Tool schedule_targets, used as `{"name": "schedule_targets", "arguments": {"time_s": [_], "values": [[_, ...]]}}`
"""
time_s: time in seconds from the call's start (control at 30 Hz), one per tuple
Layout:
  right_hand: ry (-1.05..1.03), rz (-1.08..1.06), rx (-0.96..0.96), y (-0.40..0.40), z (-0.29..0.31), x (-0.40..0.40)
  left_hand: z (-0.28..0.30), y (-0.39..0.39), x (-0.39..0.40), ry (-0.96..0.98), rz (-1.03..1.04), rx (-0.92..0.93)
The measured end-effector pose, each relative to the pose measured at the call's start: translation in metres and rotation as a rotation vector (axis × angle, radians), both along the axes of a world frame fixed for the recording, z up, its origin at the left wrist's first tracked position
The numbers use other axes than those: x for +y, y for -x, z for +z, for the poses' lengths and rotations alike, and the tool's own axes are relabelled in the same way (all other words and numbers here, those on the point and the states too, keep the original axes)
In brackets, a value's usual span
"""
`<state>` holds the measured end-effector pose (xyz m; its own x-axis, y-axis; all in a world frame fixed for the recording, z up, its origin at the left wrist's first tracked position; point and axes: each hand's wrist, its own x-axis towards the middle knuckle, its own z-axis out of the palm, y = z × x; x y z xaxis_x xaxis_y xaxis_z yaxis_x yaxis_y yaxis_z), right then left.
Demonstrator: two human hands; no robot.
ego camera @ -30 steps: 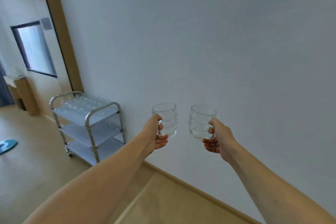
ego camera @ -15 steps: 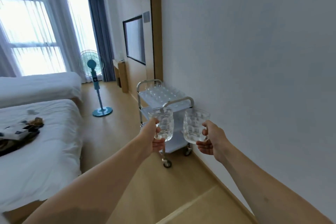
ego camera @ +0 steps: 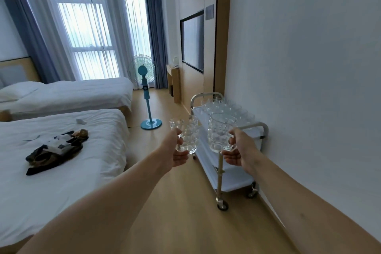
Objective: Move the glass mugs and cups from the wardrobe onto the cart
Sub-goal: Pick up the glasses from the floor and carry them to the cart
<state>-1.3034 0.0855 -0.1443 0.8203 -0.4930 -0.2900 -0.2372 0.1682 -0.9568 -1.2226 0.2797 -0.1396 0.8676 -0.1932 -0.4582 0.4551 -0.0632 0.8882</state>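
My left hand [ego camera: 175,149] grips a dimpled glass mug [ego camera: 186,136] by its handle, upright, out in front of me. My right hand [ego camera: 240,148] grips a second dimpled glass mug [ego camera: 219,133] the same way, a little higher and to the right. Both mugs hang in the air just short of the near end of a white three-shelf cart [ego camera: 262,125] with metal rails. Several glass cups [ego camera: 225,107] stand in rows on the cart's top shelf. The wardrobe is out of view.
The cart stands on castors against the white wall [ego camera: 309,68] on the right. Two white beds [ego camera: 61,140] fill the left, dark clothing lying on the near one. A blue standing fan [ego camera: 145,90] is farther along the wooden floor, and a wall TV [ego camera: 192,41] hangs beyond the cart.
My view has swung left from the bare wall to face down the room. The cart has come nearer and now sits right behind the two mugs, which both hands still hold.
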Motion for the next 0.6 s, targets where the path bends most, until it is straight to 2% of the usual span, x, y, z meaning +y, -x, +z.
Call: {"name": "schedule_targets", "arguments": {"time_s": [0.13, 0.23, 0.6], "values": [[-0.023, 0.025, 0.072, -0.055, -0.013, 0.014, -0.016, -0.05, 0.014, 0.005, -0.009, 0.079], [-0.025, 0.017, 0.103, -0.094, -0.025, 0.025, -0.026, -0.097, 0.022, -0.01, -0.014, 0.073], [-0.063, -0.163, 0.219, -0.23, -0.06, 0.076, -0.049, -0.262, 0.062, -0.071, -0.175, 0.141]]}}
